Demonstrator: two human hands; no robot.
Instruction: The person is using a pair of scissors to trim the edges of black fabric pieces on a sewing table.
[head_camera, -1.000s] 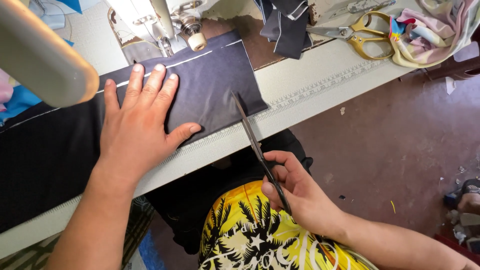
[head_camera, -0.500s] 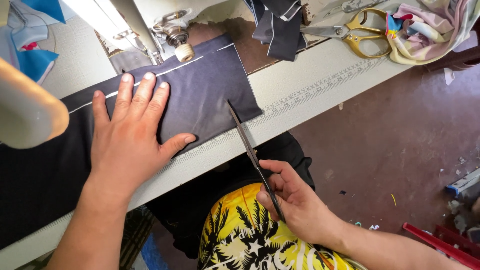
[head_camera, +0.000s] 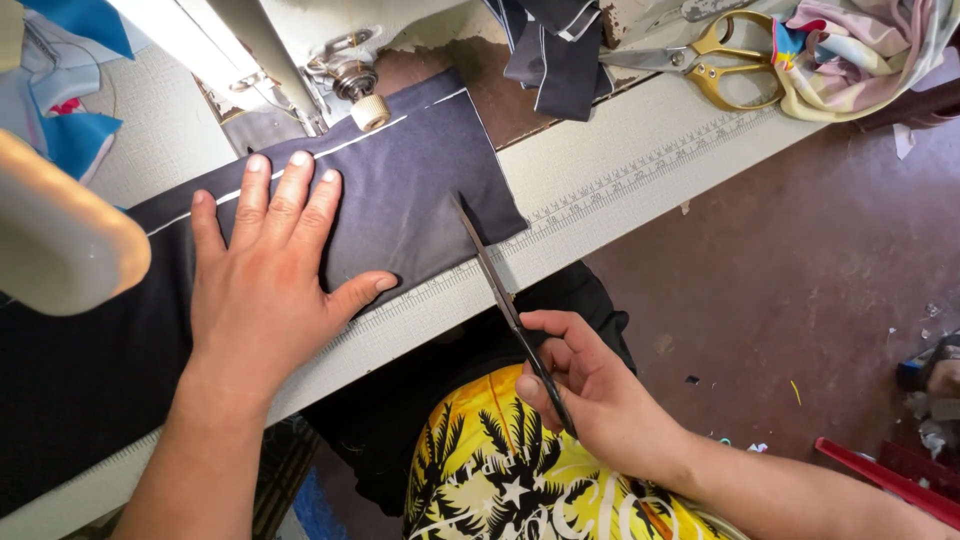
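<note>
Left hand (head_camera: 275, 285) pressed flat, fingers spread, on dark fabric (head_camera: 400, 200) to keep it steady; right hand (head_camera: 590, 395) gripping black scissors (head_camera: 500, 290), tips over fabric's near edge.

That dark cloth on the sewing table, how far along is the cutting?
Done: the dark cloth lies flat on the table, with a white chalk line marked across it. In hand: the left hand presses it down while the right hand holds black scissors, tips just in from the near edge. Left: nearly all of it; no long cut shows yet. The gold scissors lie unused.
</note>
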